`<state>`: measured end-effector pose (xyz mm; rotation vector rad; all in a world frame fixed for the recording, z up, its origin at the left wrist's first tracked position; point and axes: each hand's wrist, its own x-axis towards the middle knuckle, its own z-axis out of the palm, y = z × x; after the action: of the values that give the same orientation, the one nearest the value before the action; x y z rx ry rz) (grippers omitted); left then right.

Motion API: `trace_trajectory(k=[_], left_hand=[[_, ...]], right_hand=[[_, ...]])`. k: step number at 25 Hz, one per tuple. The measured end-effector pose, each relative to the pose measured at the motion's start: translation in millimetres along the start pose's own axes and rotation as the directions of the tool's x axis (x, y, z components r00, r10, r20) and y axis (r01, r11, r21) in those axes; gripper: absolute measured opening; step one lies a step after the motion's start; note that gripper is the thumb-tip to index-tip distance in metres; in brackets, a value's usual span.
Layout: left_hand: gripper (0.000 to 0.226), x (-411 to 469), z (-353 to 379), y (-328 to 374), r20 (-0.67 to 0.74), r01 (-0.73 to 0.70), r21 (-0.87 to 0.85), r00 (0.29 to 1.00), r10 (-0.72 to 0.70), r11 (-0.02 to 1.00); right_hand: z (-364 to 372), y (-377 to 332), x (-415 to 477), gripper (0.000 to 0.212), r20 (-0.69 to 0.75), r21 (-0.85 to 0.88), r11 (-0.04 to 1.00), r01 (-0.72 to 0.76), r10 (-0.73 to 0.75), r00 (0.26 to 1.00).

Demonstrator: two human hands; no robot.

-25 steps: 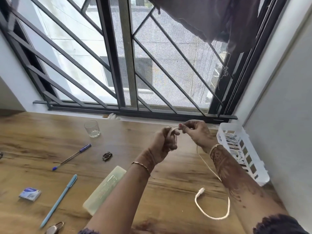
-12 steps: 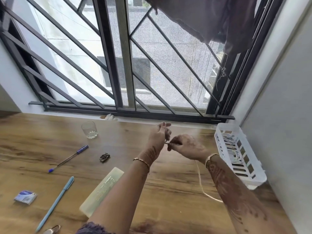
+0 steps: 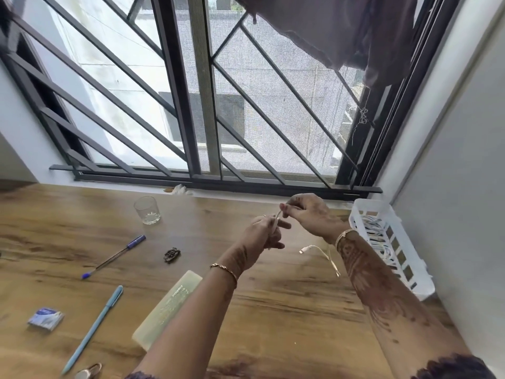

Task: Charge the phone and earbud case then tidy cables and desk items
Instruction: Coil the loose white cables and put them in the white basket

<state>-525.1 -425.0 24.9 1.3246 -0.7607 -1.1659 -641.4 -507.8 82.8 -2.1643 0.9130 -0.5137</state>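
**Hands coiling cable; basket off to the right**

Left hand (image 3: 266,233) is raised over the far-right part of the brown wood-grain desk (image 3: 273,310), fingers curled round loops of thin white charging cable (image 3: 322,250). Right hand (image 3: 311,214) is just beyond it, fingertips pinching the same cable where it leaves the loops. The free tail hangs under the right wrist toward the near edge, with its plug pointing left.

White slotted plastic basket (image 3: 410,272) sits at the desk's right edge, its long axis running from far edge to near edge, with white cables already inside. It lies to the right of both hands, and the right hand is nearer. Judgement: the finished coil goes rightward into it.

Phone and earbud case are not in view.

Left half of the desk:
- pale green translucent pencil case (image 3: 166,307), print too small to read
- light blue pen (image 3: 93,329)
- blue-capped clear pen (image 3: 114,255)
- clear glass tumbler (image 3: 147,210)
- small blue-white packet (image 3: 46,320), label blurred
- dark hair clip (image 3: 172,254)
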Motion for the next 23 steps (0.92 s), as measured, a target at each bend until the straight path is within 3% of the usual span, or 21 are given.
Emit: trace_trajectory(k=[3, 7, 9, 12, 14, 17, 20, 23], left_hand=[[0.045, -7.4, -3.5, 5.2, 0.105, 0.015, -0.164, 0.995, 0.002, 0.986], [0.044, -11.2, -4.8, 15.0, 0.137, 0.027, -0.449, 0.99, 0.039, 0.893], [0.051, -9.6, -5.8, 27.0, 0.106, 0.016, -0.57, 0.993, 0.055, 0.821], [0.052, 2.2, -11.8, 39.1, -0.009, -0.08, -0.682, 0.995, 0.1, 0.727], [0.048, 11.4, -14.1, 38.0, -0.1, -0.15, -0.649, 0.989, 0.112, 0.746], [0.042, 23.1, -10.4, 29.1, -0.217, -0.2, -0.485, 0.971, 0.105, 0.851], [0.035, 28.3, -7.5, 20.4, -0.26, -0.21, -0.189, 0.953, 0.158, 0.959], [0.032, 33.2, -12.8, 3.6, -0.266, -0.149, 0.11, 0.948, 0.173, 0.983]], right_hand=[[11.2, 11.1, 7.6, 0.036, -0.022, 0.068, 0.998, -0.011, 0.013, 1.0], [29.2, 19.5, 5.6, 0.037, -0.021, 0.234, 0.968, -0.087, 0.094, 0.995], [39.1, 23.9, 0.1, 0.038, -0.017, 0.184, 0.976, -0.114, 0.119, 0.993], [49.6, 21.7, -12.5, 0.035, 0.098, 0.047, 0.992, -0.12, 0.115, 0.989], [49.9, 11.3, -18.3, 0.03, 0.154, -0.014, 0.997, -0.075, 0.077, 0.985], [42.4, -0.7, -19.3, 0.03, 0.159, -0.159, 0.987, -0.017, 0.042, 0.986], [35.0, -1.8, -20.9, 0.034, 0.124, -0.246, 0.969, -0.012, 0.044, 0.991], [25.1, -5.7, -21.0, 0.034, 0.091, -0.233, 0.972, 0.036, -0.015, 0.996]])
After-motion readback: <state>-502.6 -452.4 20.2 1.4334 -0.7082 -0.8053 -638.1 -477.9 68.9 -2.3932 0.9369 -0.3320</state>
